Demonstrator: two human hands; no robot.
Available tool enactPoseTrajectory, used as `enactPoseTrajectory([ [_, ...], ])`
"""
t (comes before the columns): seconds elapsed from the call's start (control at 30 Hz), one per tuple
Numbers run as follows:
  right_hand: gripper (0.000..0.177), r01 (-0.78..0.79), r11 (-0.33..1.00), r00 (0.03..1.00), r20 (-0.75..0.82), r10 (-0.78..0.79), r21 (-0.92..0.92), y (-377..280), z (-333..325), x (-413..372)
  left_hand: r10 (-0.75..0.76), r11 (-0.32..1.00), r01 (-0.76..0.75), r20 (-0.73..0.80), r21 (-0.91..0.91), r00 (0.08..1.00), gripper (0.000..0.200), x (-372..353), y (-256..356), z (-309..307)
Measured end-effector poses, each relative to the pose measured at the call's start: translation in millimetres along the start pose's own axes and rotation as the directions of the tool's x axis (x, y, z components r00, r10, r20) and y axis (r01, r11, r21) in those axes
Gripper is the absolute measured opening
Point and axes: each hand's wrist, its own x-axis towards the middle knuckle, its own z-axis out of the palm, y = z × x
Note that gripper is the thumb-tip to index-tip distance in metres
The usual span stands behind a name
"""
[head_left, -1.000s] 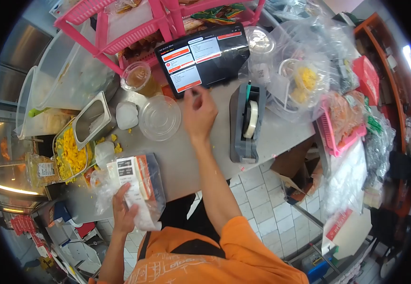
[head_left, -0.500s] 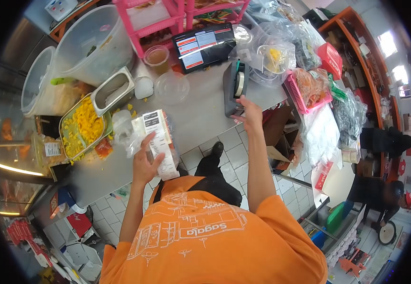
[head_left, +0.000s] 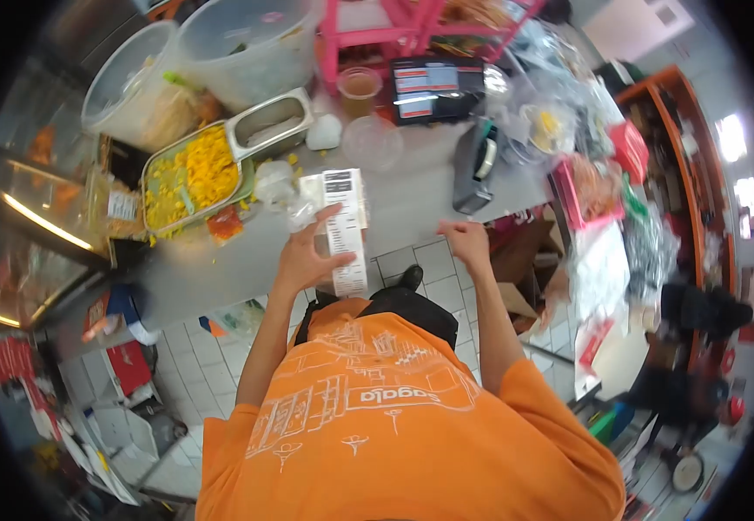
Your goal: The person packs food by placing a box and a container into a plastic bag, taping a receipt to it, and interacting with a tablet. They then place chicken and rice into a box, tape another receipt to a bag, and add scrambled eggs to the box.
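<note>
My left hand grips a long white printed receipt, its thumb and fingers spread across the paper. Behind the receipt, part of a clear-wrapped package shows, mostly covered. A knotted clear plastic bag lies just beyond those fingers. To the right, my right hand is in the air at the table edge with thumb and forefinger pinched together; anything between them is too small to make out. Beyond it stands a black tape dispenser, apart from the hand.
A tray of yellow food pieces and a steel pan stand at left. Behind are large clear tubs, a black-framed tablet and pink racks. A pink basket sits at right; an open cardboard box is below.
My right hand has come away from the tape dispenser towards me, its fingers now pinched. My left hand still holds the receipt. The whole view has shifted and turned a little.
</note>
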Motion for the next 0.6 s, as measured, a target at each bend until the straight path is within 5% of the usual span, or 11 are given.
enactPoseTrajectory([
  [0.07, 0.028, 0.115, 0.985, 0.956, 0.255, -0.145, 0.130, -105.3, 13.8, -26.3, -0.059, 0.998, 0.059, -0.007, -0.018, 0.998, 0.089, -7.7, -2.9, 2.8],
  [0.13, 0.037, 0.397, 0.917, 0.820, 0.433, -0.374, 0.039, -161.3, 48.6, -27.6, -0.101, 0.992, 0.101, -0.001, 0.073, 0.995, 0.091, -4.1, -2.8, -0.7],
  [0.17, 0.037, 0.411, 0.911, 0.806, 0.450, -0.385, 0.044, -173.2, 70.2, -30.3, -0.145, 0.989, 0.144, 0.053, 0.017, 0.988, 0.094, -3.3, -7.4, -0.3],
  [0.23, 0.048, 0.462, 0.748, 0.881, 0.341, -0.327, -0.477, -187.3, 101.6, -36.0, -0.182, 0.983, 0.184, 0.061, -0.027, 0.981, 0.092, -6.5, -15.5, 4.2],
  [0.43, 0.053, 0.485, 0.599, 0.846, 0.516, -0.135, -0.638, -227.0, 65.9, -27.0, -0.265, 0.964, 0.262, 0.071, 0.056, 0.962, 0.101, -5.9, 3.2, -7.8],
  [0.6, 0.064, 0.350, 0.725, 0.894, 0.443, -0.069, -0.593, -121.3, 42.5, 3.5, -0.175, 0.984, 0.173, 0.033, 0.038, 0.984, 0.101, -9.6, -0.6, -7.6],
])
